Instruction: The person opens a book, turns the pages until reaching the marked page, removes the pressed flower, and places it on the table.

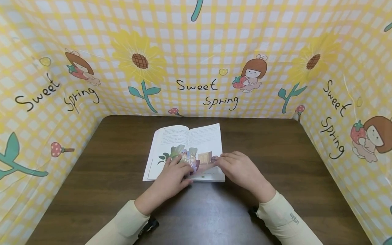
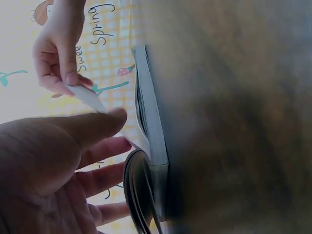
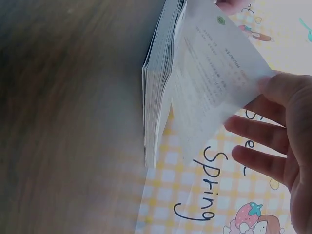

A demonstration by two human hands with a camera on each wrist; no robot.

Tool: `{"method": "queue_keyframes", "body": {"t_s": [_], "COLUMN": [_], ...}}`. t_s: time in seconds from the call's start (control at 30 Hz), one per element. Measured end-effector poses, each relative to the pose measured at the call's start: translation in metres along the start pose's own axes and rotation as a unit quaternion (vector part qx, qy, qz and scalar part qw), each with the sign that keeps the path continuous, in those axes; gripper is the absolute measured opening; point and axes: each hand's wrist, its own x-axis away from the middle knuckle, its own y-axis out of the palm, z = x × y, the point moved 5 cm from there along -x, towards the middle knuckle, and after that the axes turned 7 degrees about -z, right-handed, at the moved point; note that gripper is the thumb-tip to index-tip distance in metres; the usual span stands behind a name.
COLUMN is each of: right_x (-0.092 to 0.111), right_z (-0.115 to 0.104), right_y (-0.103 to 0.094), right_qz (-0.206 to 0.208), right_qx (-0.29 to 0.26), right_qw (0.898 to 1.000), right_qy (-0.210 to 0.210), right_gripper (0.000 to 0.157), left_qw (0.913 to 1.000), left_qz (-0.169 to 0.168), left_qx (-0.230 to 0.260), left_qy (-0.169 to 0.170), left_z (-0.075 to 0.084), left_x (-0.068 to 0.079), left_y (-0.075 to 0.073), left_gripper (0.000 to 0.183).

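Note:
An open book (image 1: 203, 137) with printed text and a coloured picture of plants and a cupboard lies on the dark wooden table. My right hand (image 1: 243, 170) pinches the outer corner of a lifted page (image 3: 209, 73) between thumb and fingertips, at the book's right side. In the right wrist view that page stands up off the thick block of pages below it. My left hand (image 1: 173, 175) lies over the lower left page near the spine, its fingers spread and fairly straight. The left wrist view shows the left thumb (image 2: 105, 124) beside the raised page.
The wooden table (image 1: 275, 143) extends around the book on all sides. A yellow checked cloth (image 1: 190, 44) with flowers and cartoon figures forms walls behind and at both sides. Dark wrist straps (image 1: 148, 227) show at the cream sleeves (image 1: 122, 224).

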Motion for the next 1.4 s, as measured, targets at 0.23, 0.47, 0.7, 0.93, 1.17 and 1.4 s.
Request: {"method": "queue_keyframes", "body": {"t_s": [0.23, 0.47, 0.7, 0.93, 1.17, 1.4], "right_x": [-0.001, 0.0, 0.003, 0.003, 0.003, 0.006], "right_z": [-0.003, 0.009, 0.016, 0.017, 0.018, 0.013], "right_y": [-0.004, -0.012, -0.004, 0.0, 0.006, 0.023], "right_qz": [0.012, 0.066, 0.066, 0.047, -0.012, -0.137], "right_qx": [0.003, -0.043, -0.037, -0.037, -0.068, -0.091], "right_qw": [1.0, 0.995, 0.992, 0.992, 0.989, 0.983], "right_qy": [-0.004, 0.063, 0.103, 0.113, 0.127, 0.087], "right_gripper": [0.022, 0.029, 0.03, 0.031, 0.038, 0.049], "left_qw": [0.9997, 0.9964, 0.9906, 0.9818, 0.9852, 0.9953], "left_qz": [0.023, 0.084, 0.136, 0.179, 0.127, 0.046], "left_qx": [-0.004, -0.012, 0.01, 0.009, -0.097, -0.067], "left_qy": [-0.008, 0.008, -0.01, -0.062, -0.063, -0.052], "left_z": [-0.001, 0.0, -0.002, -0.007, -0.008, -0.005], "left_x": [-0.001, -0.001, 0.0, 0.005, 0.004, 0.002], "left_y": [-0.003, -0.008, -0.014, -0.02, -0.016, -0.007], "left_gripper": [0.025, 0.019, 0.013, 0.091, 0.102, 0.069]}}
